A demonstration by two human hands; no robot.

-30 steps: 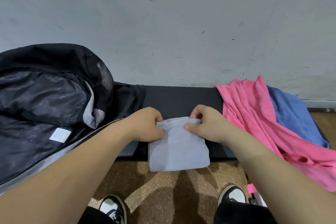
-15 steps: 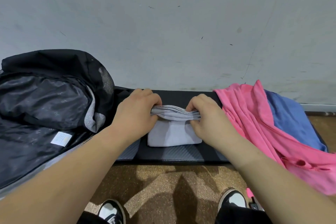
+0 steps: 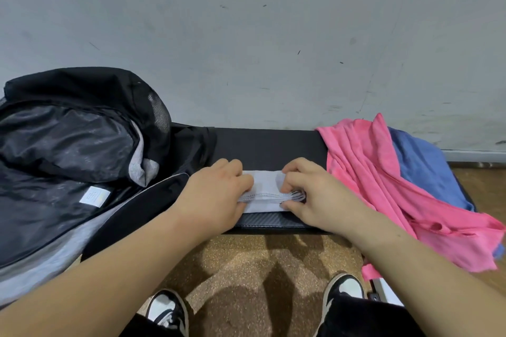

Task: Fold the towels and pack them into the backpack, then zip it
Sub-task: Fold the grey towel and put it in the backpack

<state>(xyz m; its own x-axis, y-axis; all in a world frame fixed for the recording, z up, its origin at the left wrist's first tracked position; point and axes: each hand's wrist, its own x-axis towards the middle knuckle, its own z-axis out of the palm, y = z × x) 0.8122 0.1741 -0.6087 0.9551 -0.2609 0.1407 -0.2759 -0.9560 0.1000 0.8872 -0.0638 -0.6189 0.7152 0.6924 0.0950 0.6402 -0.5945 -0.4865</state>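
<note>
A small grey towel [image 3: 267, 186], folded into a narrow stack, lies on the black bench [image 3: 271, 142]. My left hand [image 3: 216, 197] pinches its left end and my right hand [image 3: 315, 197] pinches its right end, where the stitched edges show. To the left lies the black backpack [image 3: 68, 150], unzipped, its shiny lining and a white label in sight. A pink towel [image 3: 383, 180] lies crumpled on the bench's right part, over a blue towel [image 3: 427, 169].
A grey wall [image 3: 246, 35] rises right behind the bench. Below the bench's front edge is brown speckled floor [image 3: 246, 268], with my two black-and-white shoes on it. The backpack's grey outer panel hangs over the bench's left front.
The grey towel hung over the bench's front edge a second ago. Both hands have folded its near half up and over, then brought the fold down into a smaller stack.
</note>
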